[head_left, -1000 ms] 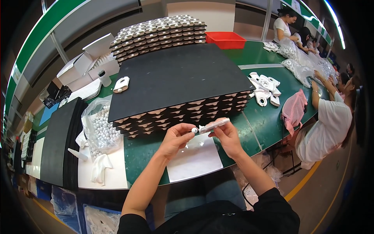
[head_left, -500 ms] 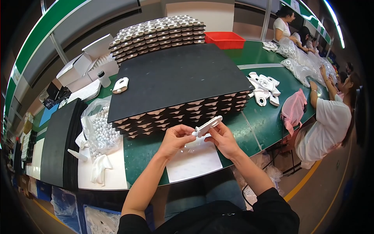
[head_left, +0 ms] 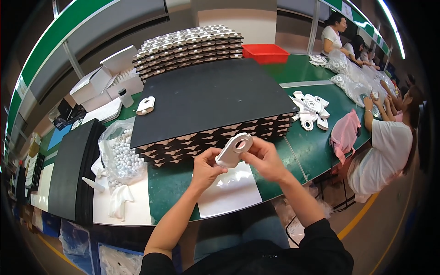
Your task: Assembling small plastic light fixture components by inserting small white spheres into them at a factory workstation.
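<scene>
A white plastic part [head_left: 228,154] with a rounded end and a ringed hole is raised in front of the stack of trays. My right hand [head_left: 267,159] pinches it by the end with the hole, thumb near the rim. Around its lower left end, my left hand [head_left: 205,169] has its fingers closed; whether a ball sits between them is hidden. A white sheet [head_left: 231,192] lies on the green table below. One similar part [head_left: 145,105] rests on the black top board [head_left: 206,96] of the stack.
A bag of white balls [head_left: 126,156] lies left, near a white nozzle bottle [head_left: 93,184] and a crumpled cloth [head_left: 121,201]. Loose white parts [head_left: 311,107] are piled right, beside a pink mesh bag [head_left: 344,133]. A red bin [head_left: 266,53] stands behind; co-workers sit at the right.
Both hands have turned the white part so its holed face shows more. The small ball seen at my left fingertips earlier is no longer visible. A co-worker's hands at the right have moved.
</scene>
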`<action>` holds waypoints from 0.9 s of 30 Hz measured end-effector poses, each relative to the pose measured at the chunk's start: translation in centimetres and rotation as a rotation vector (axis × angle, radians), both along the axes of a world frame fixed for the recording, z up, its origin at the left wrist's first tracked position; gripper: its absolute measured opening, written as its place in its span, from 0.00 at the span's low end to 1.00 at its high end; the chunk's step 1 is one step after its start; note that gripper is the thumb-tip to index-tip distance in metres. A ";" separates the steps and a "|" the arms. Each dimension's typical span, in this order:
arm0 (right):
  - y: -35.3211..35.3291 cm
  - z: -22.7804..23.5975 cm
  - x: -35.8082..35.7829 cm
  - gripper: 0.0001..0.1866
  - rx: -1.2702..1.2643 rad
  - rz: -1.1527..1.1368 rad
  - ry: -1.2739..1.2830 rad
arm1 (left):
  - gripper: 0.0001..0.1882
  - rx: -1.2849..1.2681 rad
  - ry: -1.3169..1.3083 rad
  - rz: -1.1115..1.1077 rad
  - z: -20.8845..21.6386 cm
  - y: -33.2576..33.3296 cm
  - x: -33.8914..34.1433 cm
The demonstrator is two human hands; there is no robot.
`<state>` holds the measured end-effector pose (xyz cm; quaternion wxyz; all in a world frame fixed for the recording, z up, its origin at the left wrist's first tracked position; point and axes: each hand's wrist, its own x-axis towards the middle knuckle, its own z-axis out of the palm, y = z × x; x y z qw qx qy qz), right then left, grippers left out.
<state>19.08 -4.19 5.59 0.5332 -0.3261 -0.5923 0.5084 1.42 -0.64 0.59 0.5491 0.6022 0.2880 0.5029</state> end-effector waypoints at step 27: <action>22.3 6.9 -14.1 0.11 -0.054 -0.223 -0.717 | 0.13 -0.923 -0.638 -0.214 -0.4 1.2 -2.0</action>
